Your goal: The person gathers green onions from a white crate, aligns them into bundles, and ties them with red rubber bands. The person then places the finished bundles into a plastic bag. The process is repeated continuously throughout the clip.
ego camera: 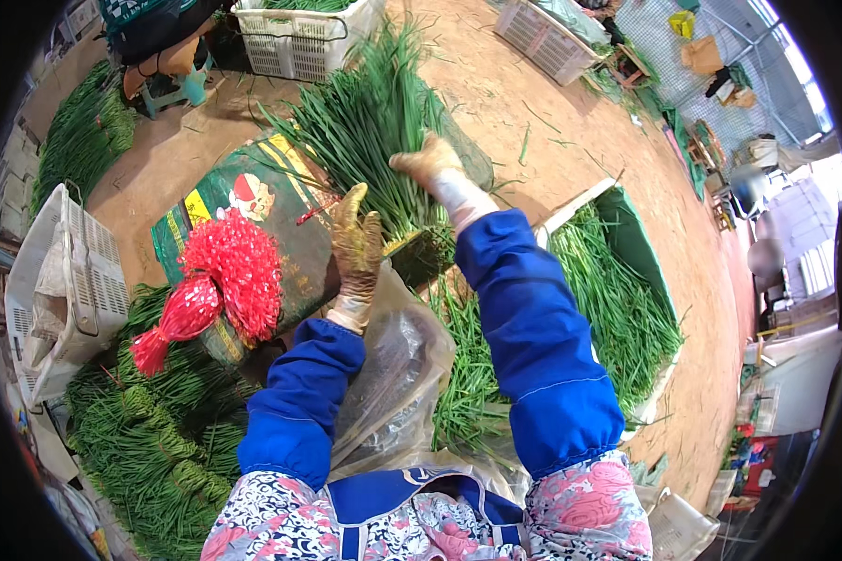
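Note:
A loose heap of long green leaves, probably garlic chives (365,119), lies before me on a covered work surface, cut ends towards me. My right hand (431,165), in a soiled thin glove, is at the heap's right side, thumb out to the left. Whether its fingers grip any leaves is hidden. My left hand (356,245), in a stained glove, is raised beside the cut ends, fingers apart and holding nothing. To its left, a bundle of shiny red plastic ties (231,273) lies on a green printed sack cover (288,231).
Tied bunches (175,435) are piled at lower left. A lined box of loose leaves (603,308) stands right; clear plastic sheeting (400,365) covers my lap. White crates (91,273) stand left and ahead (295,42). A seated person (158,42) is at upper left.

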Tool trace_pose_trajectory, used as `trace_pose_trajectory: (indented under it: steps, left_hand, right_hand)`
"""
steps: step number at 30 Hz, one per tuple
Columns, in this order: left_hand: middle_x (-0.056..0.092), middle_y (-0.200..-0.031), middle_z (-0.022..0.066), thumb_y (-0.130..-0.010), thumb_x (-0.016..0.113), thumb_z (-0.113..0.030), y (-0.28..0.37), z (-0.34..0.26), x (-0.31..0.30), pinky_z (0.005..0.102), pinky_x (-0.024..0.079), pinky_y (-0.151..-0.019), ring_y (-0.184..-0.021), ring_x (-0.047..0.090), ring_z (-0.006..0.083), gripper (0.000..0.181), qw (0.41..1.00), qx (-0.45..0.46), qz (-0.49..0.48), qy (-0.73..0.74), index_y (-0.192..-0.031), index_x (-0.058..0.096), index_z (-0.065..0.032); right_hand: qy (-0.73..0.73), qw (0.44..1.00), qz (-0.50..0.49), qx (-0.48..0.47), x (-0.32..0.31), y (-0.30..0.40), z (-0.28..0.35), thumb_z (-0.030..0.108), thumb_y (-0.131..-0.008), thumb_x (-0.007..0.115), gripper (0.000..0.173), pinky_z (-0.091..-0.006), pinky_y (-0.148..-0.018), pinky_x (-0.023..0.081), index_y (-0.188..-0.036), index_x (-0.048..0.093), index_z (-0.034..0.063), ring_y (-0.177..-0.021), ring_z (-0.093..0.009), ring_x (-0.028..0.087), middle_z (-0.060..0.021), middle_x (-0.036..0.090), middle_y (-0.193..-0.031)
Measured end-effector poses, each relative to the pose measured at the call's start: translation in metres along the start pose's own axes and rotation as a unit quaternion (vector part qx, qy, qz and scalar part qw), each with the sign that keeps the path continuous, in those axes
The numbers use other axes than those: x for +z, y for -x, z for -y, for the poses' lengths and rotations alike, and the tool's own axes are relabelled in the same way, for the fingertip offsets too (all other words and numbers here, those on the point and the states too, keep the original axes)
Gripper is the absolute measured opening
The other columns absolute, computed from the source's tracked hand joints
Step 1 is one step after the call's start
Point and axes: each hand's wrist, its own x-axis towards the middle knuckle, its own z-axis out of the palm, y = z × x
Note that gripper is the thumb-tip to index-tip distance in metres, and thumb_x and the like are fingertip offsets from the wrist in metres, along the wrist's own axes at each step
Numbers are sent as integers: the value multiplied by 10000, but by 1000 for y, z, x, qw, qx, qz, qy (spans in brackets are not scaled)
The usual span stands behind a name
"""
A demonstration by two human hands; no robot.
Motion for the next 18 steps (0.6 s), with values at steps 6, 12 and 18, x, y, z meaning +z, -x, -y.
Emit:
trace_pose_trajectory:
  steps: [6, 12, 18]
  left_hand:
    - [570, -1312, 204, -993, 501, -318, -17, 5, 25, 436, 364, -1093, -1249, 517, 358, 456, 999, 34, 11, -5, -1302, 556, 13]
    - [589, -1300, 183, -971, 506, -157, -17, 11, 41, 433, 364, -1101, -1278, 506, 346, 349, 999, 12, 47, 21, -1274, 587, -3]
    - [623, -1240, 170, -924, 543, -41, -26, 9, 24, 414, 416, -1067, -1211, 563, 334, 304, 998, 35, 42, -9, -1215, 627, -18]
  right_hand:
    - [141, 983, -19, -115, 15, 14, -6, 481, -792, 716, 793, -419, -1032, 439, -1416, 450, 70, -1229, -360, 540, -220, 561, -1325]
    - [179, 935, -71, -299, 22, 22, -50, 305, -898, 610, 555, -441, -1017, 431, -1379, 497, 51, -1206, -353, 537, -178, 566, -1331]
    - [127, 935, -132, -305, 12, 21, -58, 376, -929, 583, 505, -483, -985, 442, -1336, 547, 78, -1188, -381, 550, -194, 574, -1322]
